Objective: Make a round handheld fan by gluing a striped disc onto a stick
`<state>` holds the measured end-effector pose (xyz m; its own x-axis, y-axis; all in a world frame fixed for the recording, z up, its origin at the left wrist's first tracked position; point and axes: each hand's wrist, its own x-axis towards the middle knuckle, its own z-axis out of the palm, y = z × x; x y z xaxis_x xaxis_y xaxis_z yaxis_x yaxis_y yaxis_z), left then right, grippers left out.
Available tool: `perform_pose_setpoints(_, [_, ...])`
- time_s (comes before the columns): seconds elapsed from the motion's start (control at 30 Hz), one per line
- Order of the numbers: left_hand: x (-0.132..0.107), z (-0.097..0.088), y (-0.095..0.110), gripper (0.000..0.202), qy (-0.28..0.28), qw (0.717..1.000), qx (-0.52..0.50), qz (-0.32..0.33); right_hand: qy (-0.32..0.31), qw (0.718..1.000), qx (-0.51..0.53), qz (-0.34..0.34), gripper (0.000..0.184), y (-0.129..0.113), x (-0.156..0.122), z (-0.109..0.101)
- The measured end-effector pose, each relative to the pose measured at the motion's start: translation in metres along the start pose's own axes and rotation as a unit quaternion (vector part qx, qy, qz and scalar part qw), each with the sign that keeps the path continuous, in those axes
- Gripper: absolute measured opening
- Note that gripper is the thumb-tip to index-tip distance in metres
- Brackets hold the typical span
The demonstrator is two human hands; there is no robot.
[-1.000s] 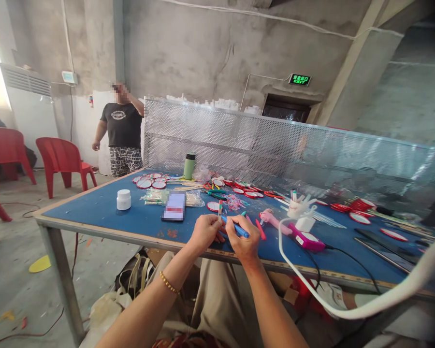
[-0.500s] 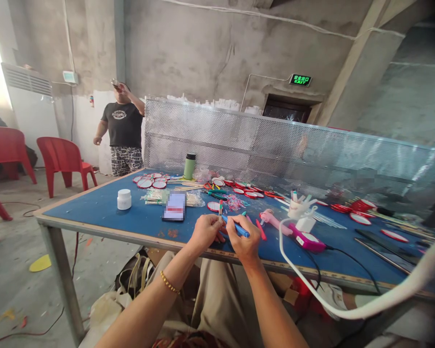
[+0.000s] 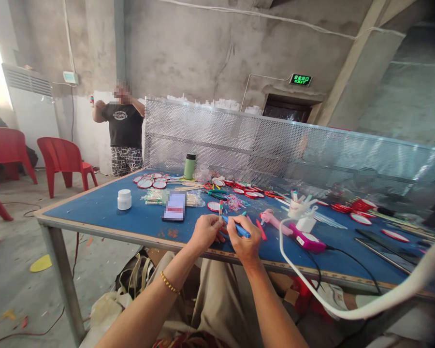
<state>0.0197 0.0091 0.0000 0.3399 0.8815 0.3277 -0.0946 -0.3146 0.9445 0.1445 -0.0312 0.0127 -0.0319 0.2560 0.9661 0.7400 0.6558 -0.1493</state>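
My left hand [image 3: 207, 229] pinches a small flat strip [image 3: 221, 209], pale with red and green marks, and keeps it upright over the table's near edge. My right hand [image 3: 243, 237] is closed round a blue marker pen [image 3: 243, 232]. The pen's tip points at the strip; whether it touches, I cannot tell. Just behind the strip lies a round, red-rimmed white disc [image 3: 213, 207]. To the right of my right hand are a red pen [image 3: 261, 229] and a pink glue gun [image 3: 275, 222].
A phone [image 3: 174, 207], a white jar [image 3: 123, 199] and a green bottle [image 3: 189, 166] stand on the blue table [image 3: 105, 217]. Several red-rimmed discs [image 3: 145, 183] lie about. A white curved arm [image 3: 333, 309] crosses at right. Behind the table a person [image 3: 125, 125] stands beside a perforated metal screen [image 3: 203, 135].
The person in the background has raised the arm that hung down and lowered the other from the face. My hands, the strip and the pen look nearly unmoved.
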Motion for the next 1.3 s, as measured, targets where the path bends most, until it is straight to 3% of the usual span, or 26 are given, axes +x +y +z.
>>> perform_pose_setpoints(1.3, [0.0,0.0007,-0.0005,0.025,0.005,1.0,0.013,-0.002,-0.009,1.0,0.003,-0.01,0.018,0.0019,-0.0014,0.0008])
